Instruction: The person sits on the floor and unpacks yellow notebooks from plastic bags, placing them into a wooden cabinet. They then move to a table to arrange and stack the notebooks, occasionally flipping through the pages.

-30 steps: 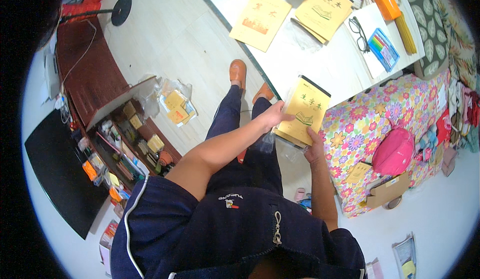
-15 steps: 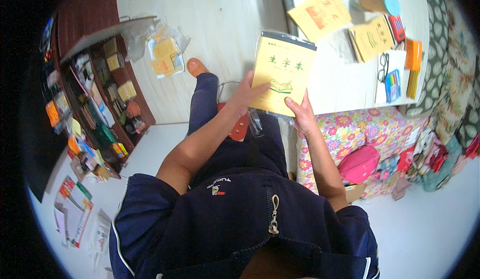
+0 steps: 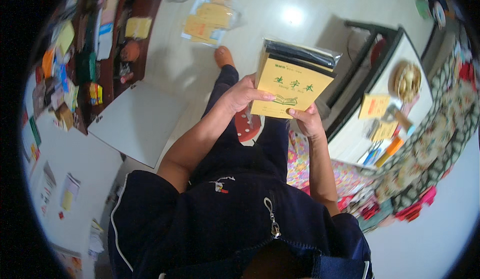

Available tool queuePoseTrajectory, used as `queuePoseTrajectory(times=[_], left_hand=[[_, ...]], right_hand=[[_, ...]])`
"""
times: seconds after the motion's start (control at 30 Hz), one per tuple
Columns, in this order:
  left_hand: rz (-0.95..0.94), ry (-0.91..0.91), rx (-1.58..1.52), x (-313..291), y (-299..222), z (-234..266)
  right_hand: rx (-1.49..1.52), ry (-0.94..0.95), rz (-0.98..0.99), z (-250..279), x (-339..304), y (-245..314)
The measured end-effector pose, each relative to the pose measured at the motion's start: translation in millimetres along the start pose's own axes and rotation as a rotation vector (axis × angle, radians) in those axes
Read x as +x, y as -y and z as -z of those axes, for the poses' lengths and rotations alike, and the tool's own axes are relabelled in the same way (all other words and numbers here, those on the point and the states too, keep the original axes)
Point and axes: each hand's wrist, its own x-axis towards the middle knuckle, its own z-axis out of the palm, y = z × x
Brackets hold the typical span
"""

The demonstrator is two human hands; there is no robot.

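Observation:
A stack of yellow notebooks [image 3: 292,86] with dark spines is held in front of me, over my legs. Clear plastic film shows around its far edge. My left hand [image 3: 244,95] grips the left side, its thumb lying across the front cover. At the lower right corner my right hand [image 3: 308,121] has its thumb on the cover and its fingers behind. The stack tilts so that several dark-bound edges show at the top. The fingers beneath it are mostly hidden.
To the right stands a table [image 3: 345,146] bearing a woven basket [image 3: 408,83], yellow notebooks and a jar. Yellow booklets in plastic [image 3: 210,21] lie on the floor ahead. At left are a filled dark cabinet [image 3: 117,44] and its white open door [image 3: 135,121].
My view has swung to the left, so the table appears farther right and lower. The notebook stack has tipped, showing more of its far edges. Both hands keep their hold.

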Motion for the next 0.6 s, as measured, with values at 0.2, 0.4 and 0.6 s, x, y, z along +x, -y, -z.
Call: queuePoseTrajectory(times=[0.2, 0.4, 0.6], left_hand=[[-0.198, -0.2, 0.134, -46.1, -64.2, 76.6], [-0.307, -0.349, 0.071, -56.3, -90.5, 109.7], [-0.378, -0.615, -0.202, -42.0, -80.3, 122.7]], right_hand=[[-0.178, 0.091, -0.045, -97.5, 92.3, 5.7], [-0.32, 0.151, -0.071, -142.7, 166.5, 17.0], [-0.717, 0.34, -0.285, -172.7, 215.6, 37.5]])
